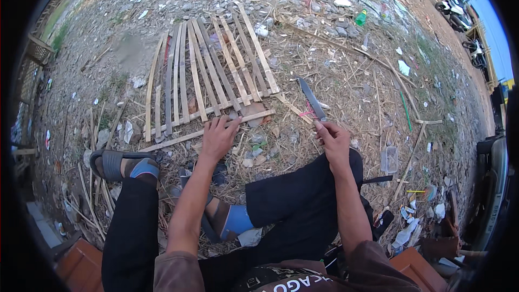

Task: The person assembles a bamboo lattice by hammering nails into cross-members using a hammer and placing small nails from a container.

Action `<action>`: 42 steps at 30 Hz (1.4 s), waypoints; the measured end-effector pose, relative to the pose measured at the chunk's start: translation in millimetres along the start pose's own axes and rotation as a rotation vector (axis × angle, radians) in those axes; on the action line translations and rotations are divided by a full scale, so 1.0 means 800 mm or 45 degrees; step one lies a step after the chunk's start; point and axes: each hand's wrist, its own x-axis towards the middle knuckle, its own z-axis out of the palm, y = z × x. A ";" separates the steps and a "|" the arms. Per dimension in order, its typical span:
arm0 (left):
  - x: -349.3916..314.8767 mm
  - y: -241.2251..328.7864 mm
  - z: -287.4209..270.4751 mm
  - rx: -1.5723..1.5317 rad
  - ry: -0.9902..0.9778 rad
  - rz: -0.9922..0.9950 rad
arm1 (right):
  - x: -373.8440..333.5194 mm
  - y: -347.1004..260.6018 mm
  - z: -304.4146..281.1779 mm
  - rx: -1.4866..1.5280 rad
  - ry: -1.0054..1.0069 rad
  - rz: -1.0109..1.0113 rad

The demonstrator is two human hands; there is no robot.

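Thin bamboo slats [210,70] lie side by side on the ground, fanned out over a crosswise strip at their near ends. Just nearer lies another long bamboo strip [186,137]. My left hand [218,136] rests at this strip with fingers apart, seemingly touching it. My right hand [332,139] is closed, thumb against fingers, above my bent knee; what it pinches, if anything, is hidden. Directly beyond its fingertips is a dark knife blade [311,99]; its handle does not show. Pink string [308,114] lies beside the blade, over a short bamboo piece [294,109].
Dry straw, stones and litter cover the ground. A clear plastic container [388,159] is right of my knee, a green bottle [360,18] farther off. My sandalled foot [111,164] is near the slats' left end. Motorbikes [455,13] stand at the far right.
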 end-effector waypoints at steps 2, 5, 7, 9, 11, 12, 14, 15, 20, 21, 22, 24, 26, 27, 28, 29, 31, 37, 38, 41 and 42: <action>0.003 0.004 -0.010 -0.036 -0.051 -0.025 | 0.020 0.007 0.034 0.003 -0.093 -0.039; -0.014 0.001 -0.011 0.031 -0.028 -0.061 | 0.044 0.016 0.090 -0.136 -0.252 -0.069; -0.018 0.002 -0.008 -0.013 0.013 -0.081 | 0.065 0.019 0.109 -0.275 -0.236 -0.089; -0.018 0.004 -0.005 -0.014 -0.086 -0.174 | 0.084 0.022 0.116 -0.414 -0.211 -0.104; -0.020 0.003 -0.001 -0.034 -0.083 -0.157 | 0.098 0.025 0.122 -0.275 -0.223 -0.111; -0.021 0.001 0.000 -0.051 -0.072 -0.135 | 0.101 0.027 0.121 -0.320 -0.250 -0.126; -0.016 0.000 0.000 -0.059 -0.105 -0.125 | 0.110 0.042 0.119 -0.395 -0.248 -0.163; -0.013 -0.001 -0.001 -0.058 -0.129 -0.115 | 0.112 0.050 0.117 -0.467 -0.249 -0.211; -0.009 -0.012 -0.007 -0.035 -0.196 -0.124 | 0.107 0.064 0.131 -0.460 -0.208 -0.250; -0.008 -0.013 -0.009 -0.035 -0.191 -0.113 | 0.109 0.067 0.132 -0.405 -0.183 -0.241; -0.009 -0.016 -0.011 -0.033 -0.195 -0.112 | 0.109 0.066 0.135 -0.402 -0.183 -0.237; -0.011 -0.019 -0.015 -0.027 -0.182 -0.103 | 0.109 0.062 0.139 -0.414 -0.212 -0.155; -0.010 -0.020 -0.017 -0.017 -0.190 -0.100 | 0.111 0.067 0.140 -0.455 -0.204 -0.188; -0.009 -0.020 -0.019 -0.007 -0.195 -0.101 | 0.111 0.069 0.141 -0.499 -0.199 -0.224; -0.009 -0.020 -0.021 -0.005 -0.198 -0.098 | 0.110 0.068 0.142 -0.494 -0.198 -0.221; -0.009 -0.020 -0.023 -0.020 -0.196 -0.108 | 0.109 0.066 0.143 -0.440 -0.227 -0.199; -0.010 -0.020 -0.024 -0.034 -0.197 -0.114 | 0.109 0.066 0.145 -0.382 -0.255 -0.175; -0.011 -0.017 -0.027 -0.064 -0.139 -0.129 | 0.103 0.057 0.151 -0.502 -0.248 -0.199; -0.012 -0.015 -0.029 -0.073 -0.139 -0.145 | 0.102 0.057 0.152 -0.501 -0.235 -0.281; -0.008 -0.005 -0.030 -0.087 -0.065 -0.138 | 0.103 0.056 0.151 -0.568 -0.197 -0.379; -0.005 0.000 -0.029 -0.089 0.008 -0.122 | 0.104 0.054 0.150 -0.636 -0.179 -0.395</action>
